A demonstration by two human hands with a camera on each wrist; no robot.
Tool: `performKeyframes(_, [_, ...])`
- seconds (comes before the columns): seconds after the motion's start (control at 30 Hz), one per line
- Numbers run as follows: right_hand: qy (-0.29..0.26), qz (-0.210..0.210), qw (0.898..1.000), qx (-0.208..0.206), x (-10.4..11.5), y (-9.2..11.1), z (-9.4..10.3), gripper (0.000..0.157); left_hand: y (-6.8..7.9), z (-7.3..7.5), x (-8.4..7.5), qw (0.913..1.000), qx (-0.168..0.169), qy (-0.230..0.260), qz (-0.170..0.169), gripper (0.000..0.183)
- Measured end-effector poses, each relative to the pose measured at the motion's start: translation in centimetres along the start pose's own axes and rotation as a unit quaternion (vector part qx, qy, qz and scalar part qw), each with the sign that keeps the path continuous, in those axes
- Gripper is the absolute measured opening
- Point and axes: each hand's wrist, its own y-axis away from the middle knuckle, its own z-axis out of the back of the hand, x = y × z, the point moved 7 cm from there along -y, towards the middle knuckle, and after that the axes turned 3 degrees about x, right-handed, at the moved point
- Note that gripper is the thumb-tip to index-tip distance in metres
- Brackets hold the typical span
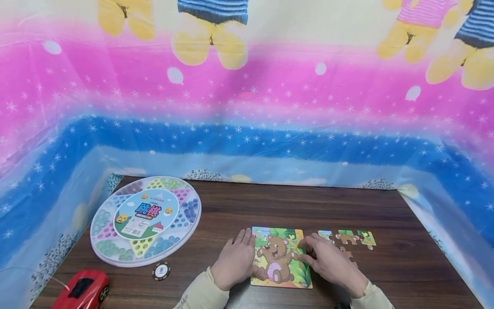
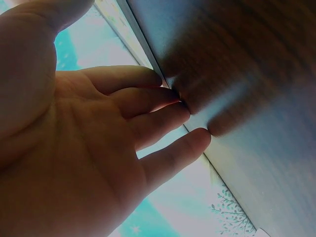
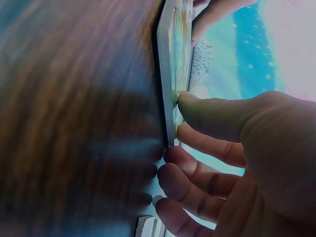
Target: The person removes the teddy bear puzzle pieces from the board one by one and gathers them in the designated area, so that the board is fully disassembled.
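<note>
A square bear jigsaw puzzle lies flat on the dark wooden table. My left hand rests along its left side with long, straight fingers; the thumb reaches over the puzzle's lower left. In the left wrist view the left fingertips touch the tabletop. At the puzzle's right edge is my right hand, thumb and index finger on the picture surface, set apart. The right wrist view shows the other right fingers bent by the table beside the board's edge. Loose jigsaw pieces lie right of the puzzle, partly hidden by that hand.
A round Chinese checkers set with coloured marbles is at the left back. In front of it lie a poker chip and a red toy car. A patterned cloth rises along the table's back and sides.
</note>
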Motion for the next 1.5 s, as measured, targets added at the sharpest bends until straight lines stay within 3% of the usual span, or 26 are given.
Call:
performKeyframes(0.27, [-0.003,0.006,1.000,0.005,0.00,0.06,-0.22,0.017,0.39,0.13,-0.15,0.9999,-0.015,-0.004,-0.003,0.104])
performKeyframes(0.6, [0.007,0.006,1.000,0.002,0.07,0.11,-0.54,0.017,0.13,-0.26,0.08,1.0000,0.007,0.002,-0.002,0.104])
performKeyframes(0.9, [0.008,0.005,1.000,-0.003,-0.08,0.09,-0.58,0.017,0.18,-0.06,-0.07,0.9999,-0.011,-0.008,-0.007,0.105])
performKeyframes(1.2, [-0.011,-0.004,1.000,0.010,-0.14,-0.10,-0.49,0.028,0.12,-0.17,0.05,1.0000,-0.004,0.001,-0.002,0.105])
performKeyframes(1.5, [0.002,0.013,1.000,0.003,0.00,0.04,-0.26,0.024,0.04,0.02,-0.07,0.9999,-0.008,0.004,-0.004,0.105])
